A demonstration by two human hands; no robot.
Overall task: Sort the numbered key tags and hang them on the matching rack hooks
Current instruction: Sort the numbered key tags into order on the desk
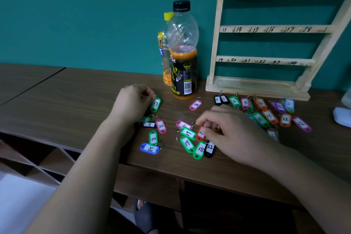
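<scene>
Many coloured key tags with handwritten numbers lie on the brown table [76, 89]. My left hand [131, 102] pinches the ring of the green tag 17 [155, 104]. My right hand [228, 129] pinches a red tag [200, 133] in a cluster with green tags 19 [188, 132] and 18 [199, 149] and a black 22 [209, 148]. A row of tags from a black 1 [221, 99] up to 12 lies before the wooden rack [266, 85]. The rack's hooks, numbered 7 to 24, hold nothing.
Two drink bottles stand left of the rack: a black-capped one with orange liquid [183, 59] and a yellow-capped one [165, 51] behind it. A pink tag 24 [195, 105] lies alone near them. A white object [342, 116] sits at the right edge.
</scene>
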